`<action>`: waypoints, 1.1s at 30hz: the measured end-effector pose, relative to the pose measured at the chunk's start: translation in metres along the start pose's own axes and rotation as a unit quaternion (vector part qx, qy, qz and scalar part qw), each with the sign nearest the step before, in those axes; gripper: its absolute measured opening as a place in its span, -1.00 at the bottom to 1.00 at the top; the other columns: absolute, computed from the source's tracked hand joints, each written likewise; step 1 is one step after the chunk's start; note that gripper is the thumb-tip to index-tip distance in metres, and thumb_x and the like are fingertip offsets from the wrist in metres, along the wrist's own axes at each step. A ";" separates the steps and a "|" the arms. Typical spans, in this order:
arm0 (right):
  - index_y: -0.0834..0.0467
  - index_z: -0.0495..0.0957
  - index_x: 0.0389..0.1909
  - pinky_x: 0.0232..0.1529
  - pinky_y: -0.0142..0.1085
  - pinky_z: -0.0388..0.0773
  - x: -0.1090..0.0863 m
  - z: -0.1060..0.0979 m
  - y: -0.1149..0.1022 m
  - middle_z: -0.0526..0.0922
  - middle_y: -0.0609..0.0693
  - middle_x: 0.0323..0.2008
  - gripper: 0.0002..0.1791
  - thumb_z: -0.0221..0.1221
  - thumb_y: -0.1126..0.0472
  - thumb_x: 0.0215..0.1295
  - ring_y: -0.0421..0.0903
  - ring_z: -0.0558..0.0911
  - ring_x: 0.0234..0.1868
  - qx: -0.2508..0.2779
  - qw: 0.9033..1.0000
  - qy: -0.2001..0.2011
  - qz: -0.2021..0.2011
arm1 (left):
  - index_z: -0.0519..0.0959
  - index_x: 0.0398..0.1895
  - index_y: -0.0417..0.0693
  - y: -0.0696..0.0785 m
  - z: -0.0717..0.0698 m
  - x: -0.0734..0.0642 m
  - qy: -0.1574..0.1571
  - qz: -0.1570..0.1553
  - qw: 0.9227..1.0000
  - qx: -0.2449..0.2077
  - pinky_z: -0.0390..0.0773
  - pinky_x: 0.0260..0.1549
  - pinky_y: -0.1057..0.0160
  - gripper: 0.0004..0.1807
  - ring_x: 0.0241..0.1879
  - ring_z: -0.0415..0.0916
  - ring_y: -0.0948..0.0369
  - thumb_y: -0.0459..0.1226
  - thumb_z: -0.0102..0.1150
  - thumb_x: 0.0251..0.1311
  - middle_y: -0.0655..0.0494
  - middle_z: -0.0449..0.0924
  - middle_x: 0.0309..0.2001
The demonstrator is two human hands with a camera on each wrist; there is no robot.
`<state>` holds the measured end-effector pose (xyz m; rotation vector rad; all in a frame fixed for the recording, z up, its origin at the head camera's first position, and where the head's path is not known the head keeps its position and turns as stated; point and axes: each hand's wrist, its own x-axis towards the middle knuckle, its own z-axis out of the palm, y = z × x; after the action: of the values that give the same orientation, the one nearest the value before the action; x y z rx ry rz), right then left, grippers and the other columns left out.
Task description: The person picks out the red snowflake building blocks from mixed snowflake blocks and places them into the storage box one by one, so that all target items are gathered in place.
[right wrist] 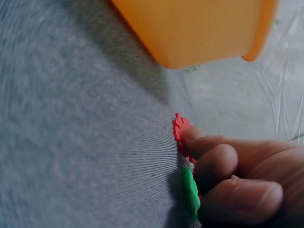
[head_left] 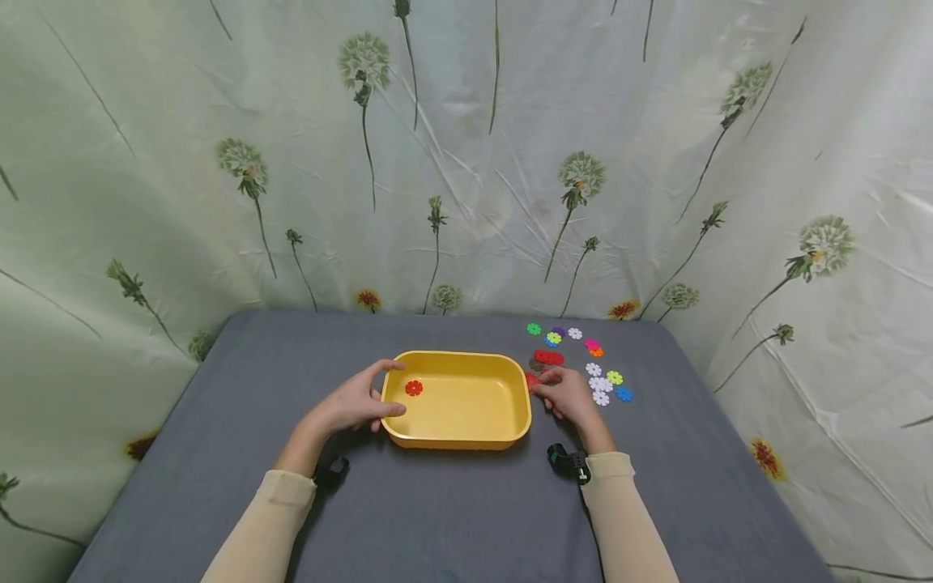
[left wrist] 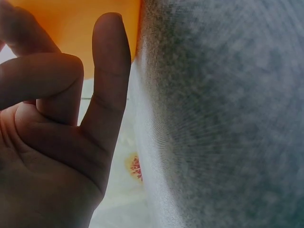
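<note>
A yellow plastic tray (head_left: 459,444) sits on the table, with one red flower-shaped disc (head_left: 414,389) lying inside near its left end. My left hand (head_left: 357,399) grips the tray's left end, the thumb over the rim; in the left wrist view, part of the hand (left wrist: 61,109) shows against the tray's wall. Just beyond the tray's right end, my right hand (head_left: 567,393) has its fingertips on another red disc (head_left: 532,380). The right wrist view shows that disc (right wrist: 181,127) at a fingertip, low over the tabletop, and a green disc (right wrist: 190,191) beside the curled fingers.
Several red discs (head_left: 548,357) lie just past my right hand. Behind them are a green disc (head_left: 534,329), a pink disc (head_left: 592,345) and others. White discs (head_left: 601,384) and a blue disc (head_left: 624,394) lie to the right. A flowered curtain (head_left: 466,243) hangs behind the grey-covered table (head_left: 452,518).
</note>
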<state>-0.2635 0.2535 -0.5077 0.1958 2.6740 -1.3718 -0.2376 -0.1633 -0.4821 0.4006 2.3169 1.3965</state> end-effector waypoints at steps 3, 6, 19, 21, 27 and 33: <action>0.33 0.67 -0.13 -0.68 -0.43 0.32 -0.002 -0.001 0.003 0.49 -0.08 -0.71 -0.74 0.37 0.18 0.39 -0.24 0.33 -0.78 0.054 0.998 0.004 0.019 | 0.22 0.57 0.03 0.001 0.001 -0.001 -0.001 -0.001 1.000 -0.004 0.32 -0.72 0.26 -0.11 -0.77 0.31 0.23 -0.13 0.49 0.24 0.12 0.54 -0.71; 0.33 0.67 -0.16 -0.67 -0.45 0.30 -0.003 -0.004 0.006 0.47 -0.09 -0.70 -0.75 0.35 0.17 0.41 -0.25 0.31 -0.77 0.099 0.995 0.001 0.033 | 0.22 0.57 0.04 0.002 0.002 -0.002 -0.001 -0.006 1.000 -0.006 0.32 -0.72 0.27 -0.09 -0.77 0.31 0.24 -0.14 0.50 0.23 0.12 0.55 -0.71; 0.33 0.63 0.14 -0.62 -0.50 0.26 -0.009 -0.020 -0.007 0.45 -0.16 -0.63 -0.57 0.28 0.05 0.52 -0.30 0.28 -0.75 0.213 0.976 -0.006 0.053 | 0.16 0.61 0.07 0.000 0.002 0.000 -0.005 -0.002 1.000 -0.005 0.31 -0.73 0.29 -0.09 -0.79 0.26 0.25 -0.14 0.45 0.29 0.10 0.60 -0.67; 0.34 0.62 0.17 -0.62 -0.51 0.26 -0.010 -0.022 -0.011 0.45 -0.17 -0.63 -0.56 0.27 0.05 0.53 -0.30 0.29 -0.75 0.228 0.972 -0.003 0.055 | 0.16 0.61 0.07 0.000 0.002 0.000 -0.003 -0.001 1.000 -0.006 0.30 -0.73 0.29 -0.10 -0.79 0.25 0.25 -0.16 0.44 0.29 0.10 0.60 -0.67; 0.35 0.55 0.27 -0.63 -0.55 0.24 -0.011 -0.025 -0.017 0.44 -0.19 -0.63 -0.52 0.23 0.07 0.57 -0.31 0.28 -0.77 0.272 0.960 0.001 0.071 | 0.15 0.62 0.11 -0.001 0.002 0.000 0.007 -0.005 1.000 -0.011 0.28 -0.72 0.30 -0.09 -0.77 0.26 0.26 -0.17 0.44 0.28 0.11 0.60 -0.67; 0.36 0.52 0.33 -0.65 -0.54 0.23 -0.012 -0.026 -0.019 0.43 -0.20 -0.66 -0.48 0.23 0.08 0.56 -0.31 0.27 -0.78 0.298 0.951 -0.005 0.079 | 0.05 0.68 0.17 -0.003 0.004 0.000 0.010 -0.014 1.000 -0.024 0.28 -0.72 0.29 -0.01 -0.75 0.32 0.26 -0.17 0.44 0.30 0.11 0.62 -0.66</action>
<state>-0.2563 0.2635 -0.4754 0.4441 2.0950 -2.0661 -0.2360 -0.1612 -0.4867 0.3405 2.2918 1.4451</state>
